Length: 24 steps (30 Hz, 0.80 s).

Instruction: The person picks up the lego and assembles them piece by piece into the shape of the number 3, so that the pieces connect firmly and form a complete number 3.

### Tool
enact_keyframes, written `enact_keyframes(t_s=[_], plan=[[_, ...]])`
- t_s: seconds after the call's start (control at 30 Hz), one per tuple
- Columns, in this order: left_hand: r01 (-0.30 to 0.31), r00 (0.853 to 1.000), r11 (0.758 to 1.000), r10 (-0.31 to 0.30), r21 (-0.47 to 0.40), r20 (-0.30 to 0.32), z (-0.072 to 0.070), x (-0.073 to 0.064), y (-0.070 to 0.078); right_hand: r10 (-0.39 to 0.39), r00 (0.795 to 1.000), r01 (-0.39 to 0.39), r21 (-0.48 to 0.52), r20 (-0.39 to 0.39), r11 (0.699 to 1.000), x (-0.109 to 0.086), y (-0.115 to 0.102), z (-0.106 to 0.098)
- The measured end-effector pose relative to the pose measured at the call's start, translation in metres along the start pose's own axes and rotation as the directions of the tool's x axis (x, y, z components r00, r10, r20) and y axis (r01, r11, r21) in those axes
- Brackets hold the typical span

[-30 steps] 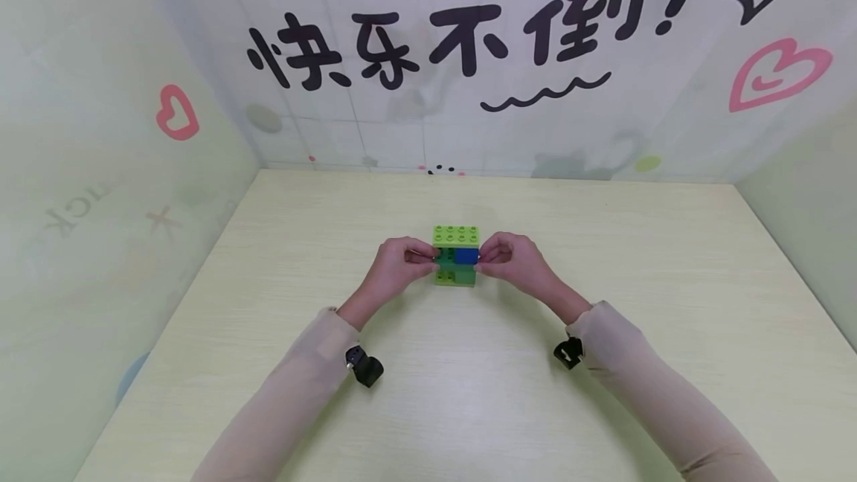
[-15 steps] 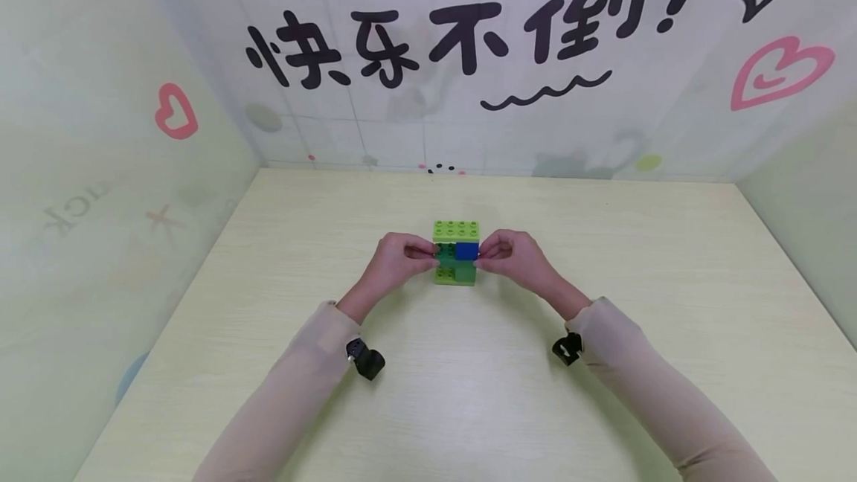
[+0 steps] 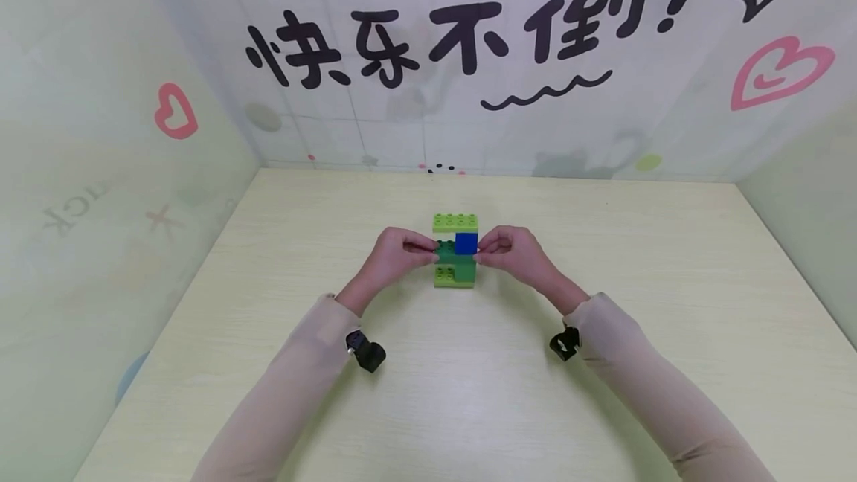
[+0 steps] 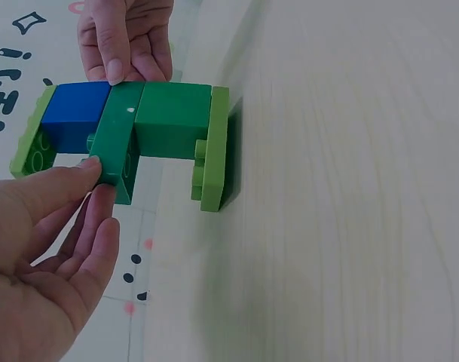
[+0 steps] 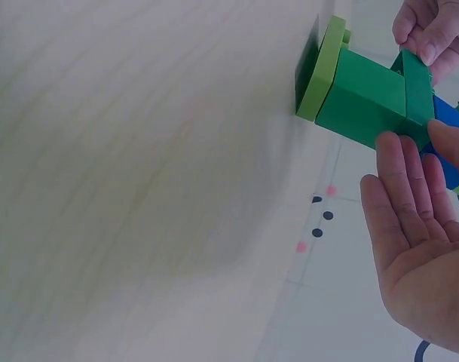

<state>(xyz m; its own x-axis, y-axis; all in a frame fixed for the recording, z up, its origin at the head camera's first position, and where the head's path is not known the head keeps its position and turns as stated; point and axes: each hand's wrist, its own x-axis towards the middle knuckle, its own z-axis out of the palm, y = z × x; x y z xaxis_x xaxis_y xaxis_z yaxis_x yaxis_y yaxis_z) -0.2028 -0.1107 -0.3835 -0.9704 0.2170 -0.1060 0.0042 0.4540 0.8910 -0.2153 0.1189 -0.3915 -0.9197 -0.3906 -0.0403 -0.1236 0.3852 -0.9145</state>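
Observation:
A stack of toy building blocks stands over the middle of the table in the head view. It has a lime plate [image 3: 455, 223] on top, a blue block [image 3: 466, 244] under its right half, then a dark green plate [image 3: 455, 259]. Below that come a green block [image 4: 172, 117] and a lime bottom plate [image 4: 215, 151], which stays close to the tabletop. My left hand [image 3: 398, 253] pinches the dark green plate's left end between thumb and fingers. At its other end, my right hand [image 3: 514, 251] grips the same plate, thumb on one side and fingertips opposite.
The pale wooden table [image 3: 428, 393] reaches back to a printed white backdrop [image 3: 415, 125] with black lettering. Light side panels [image 3: 80, 244] border it left and right. Small black cameras [image 3: 366, 352] hang at both wrists.
Both hands have shifted slightly upward in the head view. The stack's top has moved up too, so more of the blue block and a gap under the top plate show; its base stays about in place.

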Motion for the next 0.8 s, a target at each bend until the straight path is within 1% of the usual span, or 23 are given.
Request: enact_keyframes(t_s=[0.2,0.37,0.53,0.8], plan=[[0.004,1.000,1.000,-0.004,-0.024,-0.015,0.000,0.003,0.000,0.010,1.000,-0.010,-0.006,-0.021,1.000,0.004,0.000,-0.001],[0.012,0.999,0.999,-0.013,-0.041,-0.044,0.001,0.005,0.000,0.026,0.999,-0.026,-0.003,-0.042,1.000,0.008,-0.001,0.000],[0.028,0.997,0.998,-0.032,-0.048,-0.077,0.003,0.006,0.000,0.037,0.998,-0.038,-0.011,-0.047,0.999,0.011,0.000,0.000],[0.020,0.992,0.997,-0.029,-0.072,-0.123,0.006,0.008,-0.002,0.091,0.994,-0.093,-0.039,-0.056,0.995,0.017,-0.003,-0.001]])
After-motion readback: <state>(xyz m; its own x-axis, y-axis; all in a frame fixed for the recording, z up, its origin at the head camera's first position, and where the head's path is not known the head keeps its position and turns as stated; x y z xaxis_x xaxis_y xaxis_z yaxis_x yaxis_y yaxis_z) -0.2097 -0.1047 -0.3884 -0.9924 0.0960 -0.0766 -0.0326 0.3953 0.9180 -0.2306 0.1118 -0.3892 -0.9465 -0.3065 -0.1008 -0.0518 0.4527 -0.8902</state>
